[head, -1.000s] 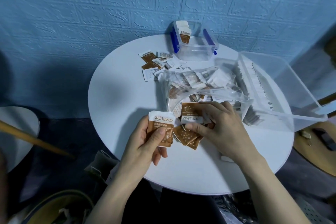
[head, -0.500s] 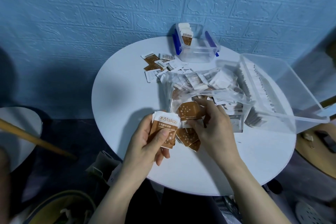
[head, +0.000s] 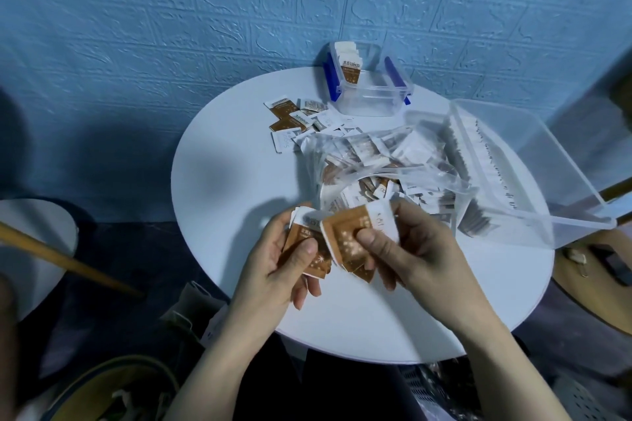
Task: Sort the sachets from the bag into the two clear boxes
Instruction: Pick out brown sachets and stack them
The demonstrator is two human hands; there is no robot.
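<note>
My left hand (head: 278,265) grips a small stack of brown-and-white sachets (head: 301,239) over the near part of the round white table (head: 239,181). My right hand (head: 407,249) pinches another brown sachet (head: 349,232) with its thumb, held right beside the stack and overlapping it. A few more brown sachets lie under my right hand. Behind my hands the clear plastic bag (head: 379,164) lies open, full of mixed sachets. The small clear box with blue clips (head: 369,82) at the far edge holds upright brown sachets. The large clear box (head: 533,164) on the right holds rows of white sachets.
Loose sachets (head: 297,120) are scattered between the bag and the small box. A blue brick-pattern wall stands behind the table. A wooden stick (head: 68,263) and another white surface are at the left; a bag sits on the floor near my knees.
My right hand lifted a brown sachet from the pile on the table and brought it left against the stack in my left hand. The view also shifted a little.
</note>
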